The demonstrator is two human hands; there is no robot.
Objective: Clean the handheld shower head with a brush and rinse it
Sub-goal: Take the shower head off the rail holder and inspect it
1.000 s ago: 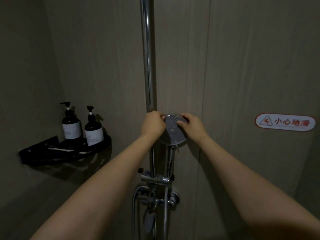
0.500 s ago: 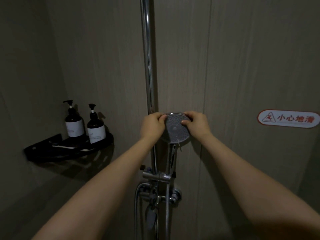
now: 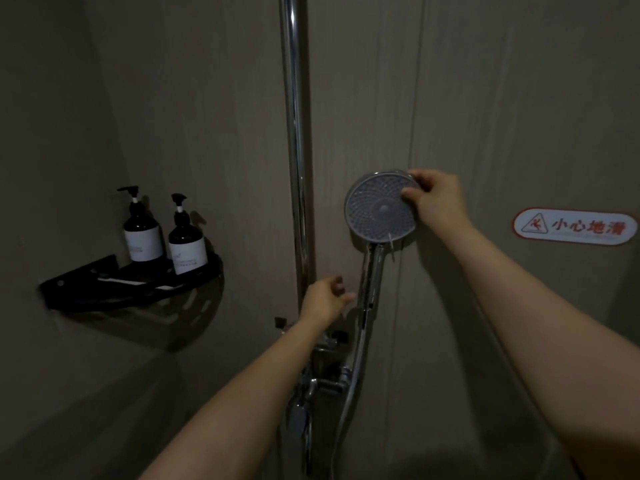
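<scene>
The handheld shower head is a round chrome disc with a grey nozzle face turned toward me, on a chrome handle with a metal hose hanging below. My right hand grips the disc's upper right rim with thumb on the face. My left hand is lower, beside the handle's base, fingers loosely curled and holding nothing. A white toothbrush-like brush lies on the black shelf at left.
A vertical chrome riser pipe runs up the wall left of the head. The mixer valve sits below my left hand. A black corner shelf carries two pump bottles. A slip-warning sign is on the right wall.
The shower head has come away from the riser pipe and moved right, held by my right hand. My left hand let go of its rim and dropped down toward the handle's base.
</scene>
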